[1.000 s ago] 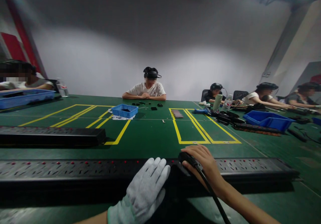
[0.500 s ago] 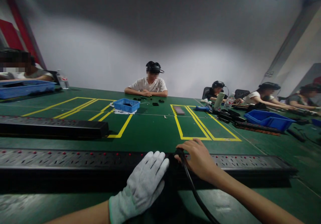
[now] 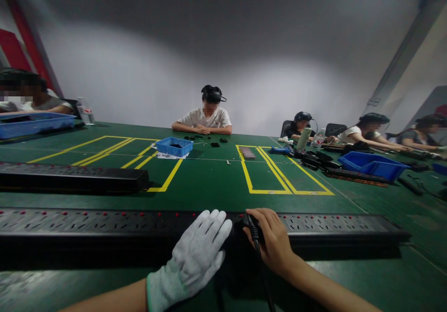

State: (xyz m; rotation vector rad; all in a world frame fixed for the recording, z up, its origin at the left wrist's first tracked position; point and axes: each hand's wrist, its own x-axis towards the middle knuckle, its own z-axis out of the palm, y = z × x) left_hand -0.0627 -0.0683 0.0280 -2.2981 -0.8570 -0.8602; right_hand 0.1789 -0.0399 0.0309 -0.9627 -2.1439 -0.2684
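A long black power strip with red indicator dots and rows of sockets lies across the table in front of me. My left hand, in a white-grey glove with a green cuff, rests on it, fingers stretched out and lying flat. Bare, my right hand grips a black plug between thumb and fingers, at the strip's top just right of the glove. From the plug a black cord hangs down toward me. The plug's front is hidden, so whether its pins sit in a socket I cannot tell.
A second power strip lies farther back on the left. Beyond are a small blue bin, yellow tape rectangles on the green table and a larger blue bin among dark parts. Several people sit around the table, one person directly opposite.
My right hand has come down and slightly nearer with the plug against the strip, and the cord now hangs straighter. My left hand stays flat on the strip.
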